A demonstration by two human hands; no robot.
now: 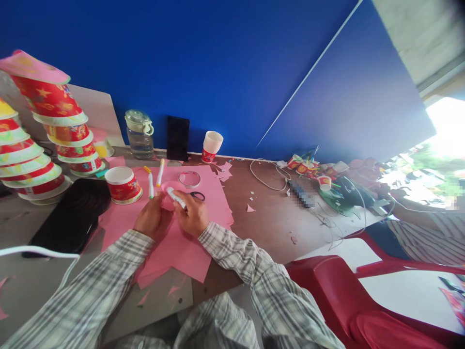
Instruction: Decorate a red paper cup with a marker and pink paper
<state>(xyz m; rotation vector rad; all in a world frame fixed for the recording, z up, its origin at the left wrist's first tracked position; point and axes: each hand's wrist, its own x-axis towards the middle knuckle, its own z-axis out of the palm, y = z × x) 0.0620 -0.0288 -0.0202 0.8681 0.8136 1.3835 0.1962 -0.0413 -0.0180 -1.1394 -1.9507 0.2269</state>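
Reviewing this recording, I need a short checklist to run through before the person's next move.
1. White marker held in the right hand: ok.
2. Left hand gripping something: cannot tell, fingers partly hidden.
3. Red cup upright and apart from both hands: ok.
4. Pink sheets stacked with edges aligned: not ok, corners jut out unevenly.
5. Lid on the clear jar: ok.

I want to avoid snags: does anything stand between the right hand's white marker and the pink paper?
Nothing visible does: the right hand holds the white marker over the pink paper, though the hand partly hides the gap.
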